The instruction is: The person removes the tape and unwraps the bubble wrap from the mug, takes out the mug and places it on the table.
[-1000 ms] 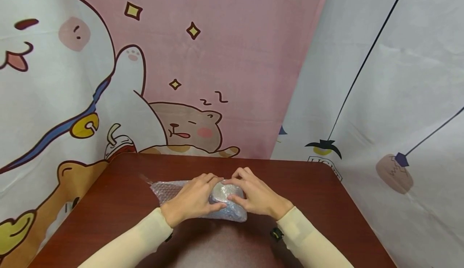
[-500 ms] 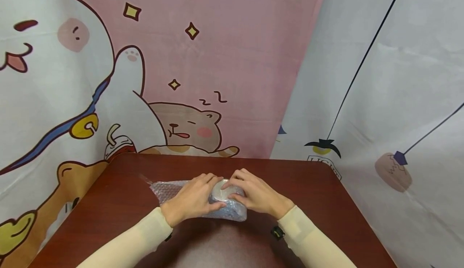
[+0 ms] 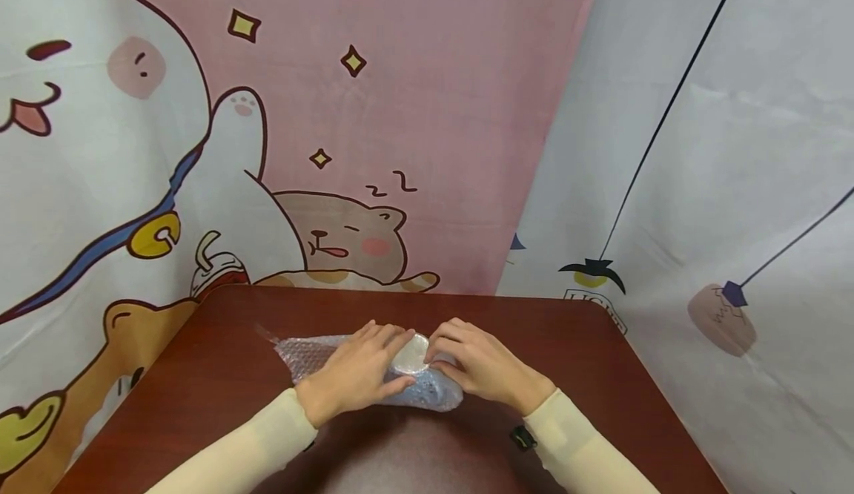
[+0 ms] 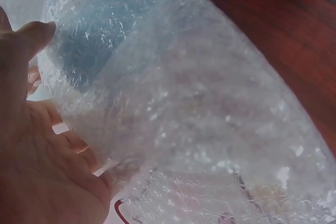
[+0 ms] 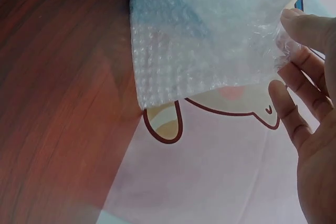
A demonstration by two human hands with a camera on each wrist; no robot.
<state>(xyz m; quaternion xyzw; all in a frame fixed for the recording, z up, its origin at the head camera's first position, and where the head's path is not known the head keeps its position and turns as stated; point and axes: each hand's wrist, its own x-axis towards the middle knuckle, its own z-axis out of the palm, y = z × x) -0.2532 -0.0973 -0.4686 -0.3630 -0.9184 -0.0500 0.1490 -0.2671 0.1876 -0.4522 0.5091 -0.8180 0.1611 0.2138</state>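
Observation:
A bluish thing with a round, whitish top (image 3: 410, 354) stands on the table inside bubble wrap (image 3: 310, 356); through the plastic, its exact kind cannot be made out. My left hand (image 3: 353, 375) grips its left side, the thumb on the near side and the fingers reaching round the far side. In the left wrist view the blue body (image 4: 100, 35) shows through the plastic beside the left thumb. On the right, my right hand (image 3: 480, 364) pinches bunched bubble wrap (image 5: 286, 43) between thumb and fingers at the edge of the round top.
The reddish-brown wooden table (image 3: 567, 375) extends around the hands. Behind it hangs a cartoon-printed cloth (image 3: 467, 108), with a whitish printed cloth (image 3: 754, 145) along the right side. The loose end of the wrap spreads left over the tabletop.
My right hand has shifted right and slightly down, drawing the wrap's right end with it. More of the round top shows between the hands. The left hand has barely moved.

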